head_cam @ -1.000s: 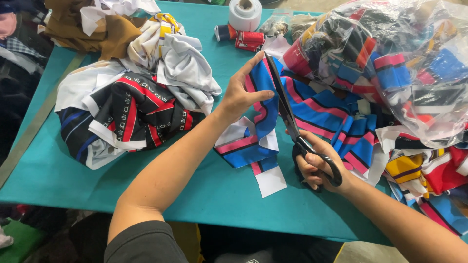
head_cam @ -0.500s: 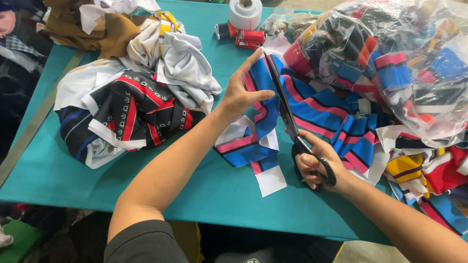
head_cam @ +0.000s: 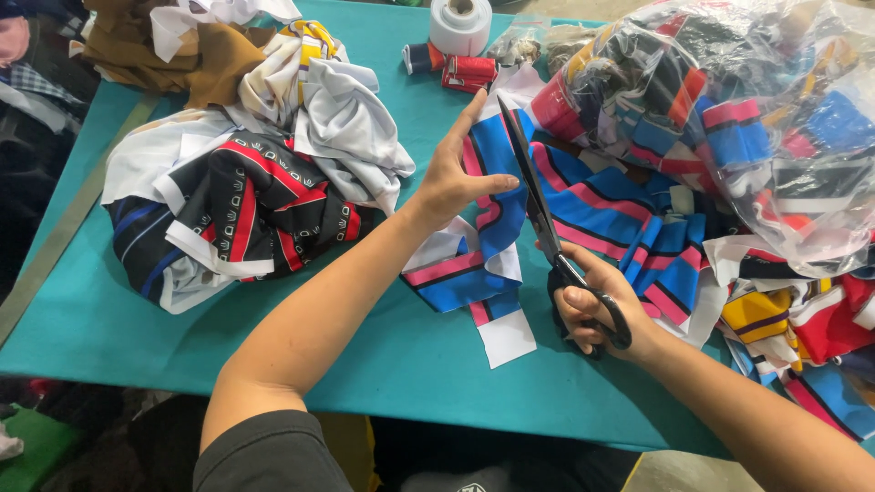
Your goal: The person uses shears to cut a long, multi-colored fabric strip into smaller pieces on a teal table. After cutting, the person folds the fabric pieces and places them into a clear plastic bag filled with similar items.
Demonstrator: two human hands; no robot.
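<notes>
Scissors (head_cam: 538,214) closed further on striped fabric (head_cam: 583,205); clear bag (head_cam: 729,118) beside

You work under bright, even light from overhead, so the teal bench (head_cam: 109,319) shows only soft, short shadows under your forearms and beside the scissors (head_cam: 547,237). White glare streaks the clear plastic bag (head_cam: 784,118) at the upper right and washes out what lies inside. Focus is sharp in the middle, while the bench edges bend slightly towards the corners.
</notes>
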